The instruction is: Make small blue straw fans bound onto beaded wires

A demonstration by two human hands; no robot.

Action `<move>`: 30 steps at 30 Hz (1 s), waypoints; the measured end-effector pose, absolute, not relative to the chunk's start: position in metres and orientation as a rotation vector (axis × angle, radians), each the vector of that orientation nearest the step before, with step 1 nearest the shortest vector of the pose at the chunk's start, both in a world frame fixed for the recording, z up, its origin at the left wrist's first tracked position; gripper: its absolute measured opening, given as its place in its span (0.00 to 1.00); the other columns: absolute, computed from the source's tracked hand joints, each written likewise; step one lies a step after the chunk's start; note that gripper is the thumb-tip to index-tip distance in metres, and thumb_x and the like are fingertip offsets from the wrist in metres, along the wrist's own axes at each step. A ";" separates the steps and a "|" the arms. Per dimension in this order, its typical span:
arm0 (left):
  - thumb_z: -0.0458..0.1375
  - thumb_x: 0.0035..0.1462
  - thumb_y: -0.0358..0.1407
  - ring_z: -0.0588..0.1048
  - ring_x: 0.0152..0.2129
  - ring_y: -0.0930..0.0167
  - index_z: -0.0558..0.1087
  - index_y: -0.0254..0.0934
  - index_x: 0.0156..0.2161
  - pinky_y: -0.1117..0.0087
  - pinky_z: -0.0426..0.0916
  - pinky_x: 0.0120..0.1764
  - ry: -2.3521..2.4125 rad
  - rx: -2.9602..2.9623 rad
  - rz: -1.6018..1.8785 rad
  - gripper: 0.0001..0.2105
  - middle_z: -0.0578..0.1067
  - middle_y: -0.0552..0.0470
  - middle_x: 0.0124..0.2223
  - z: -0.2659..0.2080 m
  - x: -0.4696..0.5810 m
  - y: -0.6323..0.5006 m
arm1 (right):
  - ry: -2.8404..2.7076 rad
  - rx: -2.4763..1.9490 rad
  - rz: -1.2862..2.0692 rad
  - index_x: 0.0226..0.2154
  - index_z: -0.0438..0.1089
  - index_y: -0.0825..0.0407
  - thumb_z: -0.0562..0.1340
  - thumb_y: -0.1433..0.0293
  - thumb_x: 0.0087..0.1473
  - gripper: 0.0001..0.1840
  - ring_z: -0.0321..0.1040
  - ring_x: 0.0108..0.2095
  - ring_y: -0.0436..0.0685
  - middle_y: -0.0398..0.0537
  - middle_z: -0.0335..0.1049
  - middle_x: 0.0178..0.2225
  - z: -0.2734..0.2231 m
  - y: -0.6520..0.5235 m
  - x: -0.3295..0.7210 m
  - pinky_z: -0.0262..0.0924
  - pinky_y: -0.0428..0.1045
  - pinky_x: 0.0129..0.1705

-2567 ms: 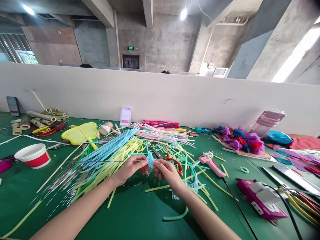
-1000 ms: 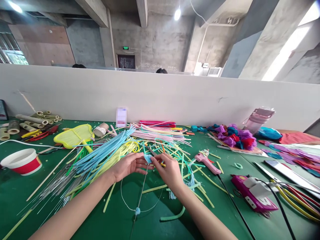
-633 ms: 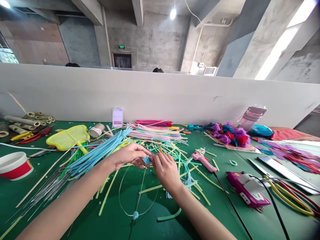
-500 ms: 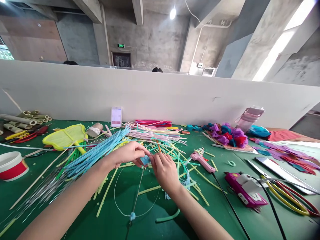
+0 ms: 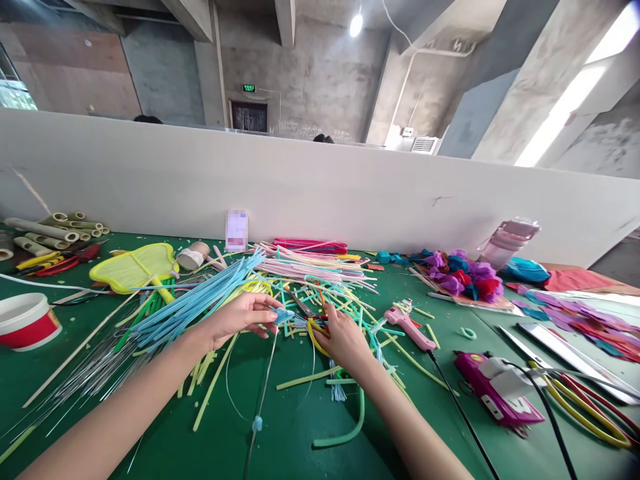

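Note:
My left hand (image 5: 245,319) pinches a small light-blue piece (image 5: 284,316), like folded paper or cloth, at the top of a thin wire stem (image 5: 267,367). A small blue lump (image 5: 257,423) sits lower on that stem, and a thin pale loop (image 5: 229,383) curves out from it. My right hand (image 5: 345,337) has its fingers closed on the yellow and orange-red handles of a pair of scissors (image 5: 316,331). Their dark blades point up and left, over loose pipe-cleaner pieces. Part of the handles is hidden by my fingers.
Blue pipe cleaners (image 5: 200,300) and bare wires (image 5: 93,363) lie left. A pink glue gun (image 5: 410,328) with its cable, a magenta power strip (image 5: 493,393) and large scissors (image 5: 575,400) are right. A paper cup (image 5: 27,323) stands far left; a white partition (image 5: 320,187) rises behind.
My right hand has let go of the light-blue piece, moved slightly right and closed on the scissors. My left hand still holds the piece, and the stem has shifted a little left.

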State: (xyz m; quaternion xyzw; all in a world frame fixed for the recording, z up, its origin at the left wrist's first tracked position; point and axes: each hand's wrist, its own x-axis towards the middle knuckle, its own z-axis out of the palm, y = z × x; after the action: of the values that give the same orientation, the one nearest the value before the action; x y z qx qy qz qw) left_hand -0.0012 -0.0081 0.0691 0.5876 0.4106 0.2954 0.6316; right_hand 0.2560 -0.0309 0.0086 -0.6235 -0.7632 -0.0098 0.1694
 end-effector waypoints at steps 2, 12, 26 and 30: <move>0.69 0.51 0.37 0.81 0.35 0.64 0.77 0.34 0.46 0.69 0.77 0.36 0.964 1.223 0.799 0.17 0.81 0.44 0.37 0.063 -0.010 -0.008 | -2.226 -1.719 0.018 0.50 0.65 0.57 0.62 0.71 0.58 0.17 0.75 0.44 0.67 0.63 0.76 0.41 0.008 -0.032 0.256 0.64 0.53 0.41; 0.72 0.47 0.40 0.83 0.35 0.59 0.79 0.30 0.42 0.68 0.76 0.33 1.126 1.266 1.034 0.19 0.83 0.39 0.35 0.059 -0.035 0.002 | -1.519 -1.201 0.884 0.57 0.59 0.52 0.60 0.55 0.57 0.30 0.69 0.27 0.55 0.42 0.69 0.30 0.022 -0.034 0.255 0.64 0.50 0.28; 0.72 0.47 0.38 0.82 0.30 0.62 0.79 0.32 0.37 0.68 0.76 0.31 1.137 1.201 1.166 0.14 0.82 0.42 0.34 0.051 -0.034 0.005 | -1.815 -1.202 0.785 0.53 0.56 0.50 0.70 0.59 0.45 0.37 0.70 0.43 0.59 0.53 0.67 0.46 0.017 -0.054 0.233 0.68 0.55 0.46; 0.69 0.51 0.32 0.82 0.30 0.65 0.77 0.32 0.37 0.67 0.78 0.38 1.079 1.033 1.184 0.09 0.82 0.45 0.33 0.059 -0.031 0.000 | -1.934 -1.427 0.393 0.54 0.59 0.52 0.64 0.60 0.53 0.29 0.71 0.41 0.61 0.53 0.70 0.42 0.026 -0.063 0.225 0.68 0.53 0.41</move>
State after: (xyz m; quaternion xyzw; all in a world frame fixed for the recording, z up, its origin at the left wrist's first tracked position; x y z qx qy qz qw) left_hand -0.0310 0.0001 0.0586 0.4419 0.4613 0.5063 0.5793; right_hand 0.2255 -0.0630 0.0258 -0.5497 -0.7452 0.1513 0.3458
